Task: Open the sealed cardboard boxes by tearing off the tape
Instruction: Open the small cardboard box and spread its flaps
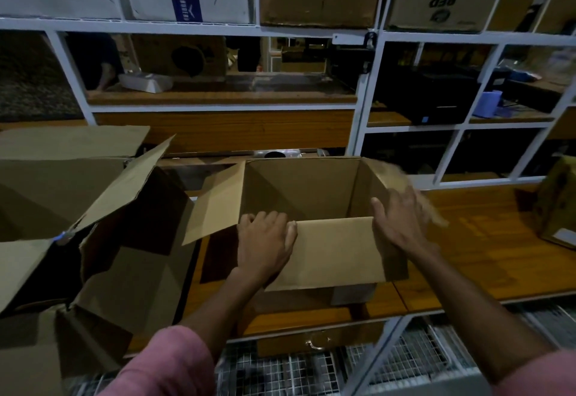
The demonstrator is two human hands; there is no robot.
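Note:
A brown cardboard box (299,190) stands open on the wooden table (486,258) in front of me, and it looks empty inside. Its near flap (333,252) is folded out toward me. My left hand (265,246) rests on that flap's left end, fingers curled over the box's near rim. My right hand (399,224) lies with spread fingers against the box's right side, where the right flap (405,190) is blurred with motion. The left flap (215,202) sticks out sideways. I see no tape on this box.
Larger opened cardboard boxes (93,239) crowd the left side. A yellowish box (558,205) sits at the table's right edge. White metal shelving (361,115) with more boxes rises behind. A drawer handle (318,344) and wire mesh lie below the table edge.

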